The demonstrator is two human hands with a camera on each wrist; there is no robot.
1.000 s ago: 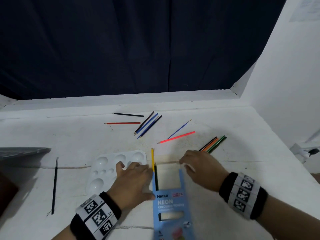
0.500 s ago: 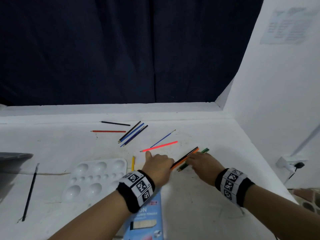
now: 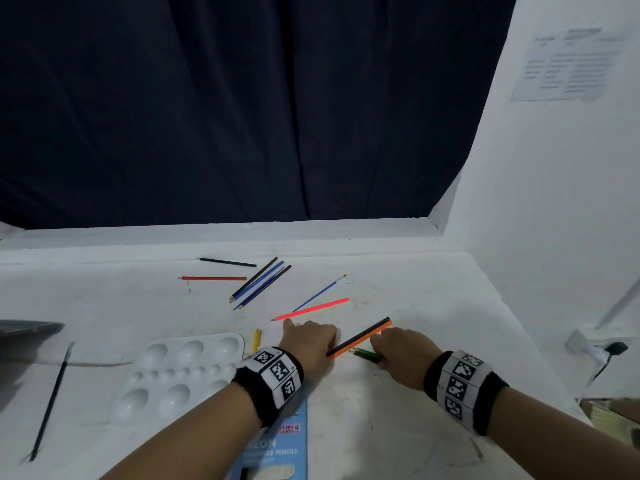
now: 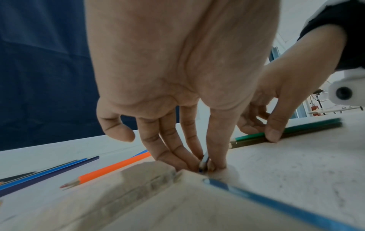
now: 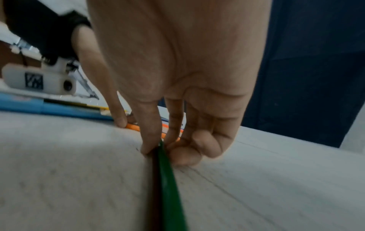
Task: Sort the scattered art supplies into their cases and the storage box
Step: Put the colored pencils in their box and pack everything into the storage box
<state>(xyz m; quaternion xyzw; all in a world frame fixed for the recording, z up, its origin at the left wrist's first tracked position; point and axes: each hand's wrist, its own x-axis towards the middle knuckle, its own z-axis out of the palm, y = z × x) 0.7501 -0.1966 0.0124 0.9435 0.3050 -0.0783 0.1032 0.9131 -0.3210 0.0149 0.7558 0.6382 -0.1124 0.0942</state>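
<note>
My left hand (image 3: pixel 311 337) pinches the near ends of an orange pencil and a dark pencil (image 3: pixel 360 336) that lie side by side on the white table; in the left wrist view the fingertips (image 4: pixel 205 165) close on a pencil tip. Just right of it, my right hand (image 3: pixel 391 344) pinches two green pencils (image 3: pixel 367 355), seen between thumb and fingers (image 5: pixel 158 148) in the right wrist view. The blue pencil case (image 3: pixel 277 445) lies under my left forearm. A yellow pencil (image 3: pixel 256 341) lies at its top end.
A white paint palette (image 3: pixel 180 372) sits left of the case. Further back lie a pink pencil (image 3: pixel 311 308), a blue brush (image 3: pixel 318 293), a bunch of dark and blue pencils (image 3: pixel 259 282), and a red pencil (image 3: pixel 214 278). A black brush (image 3: pixel 52 400) lies far left. White wall on the right.
Both hands left the mouth of the case and went forward and right. The left took hold of the orange and dark pencils, the right the green ones.
</note>
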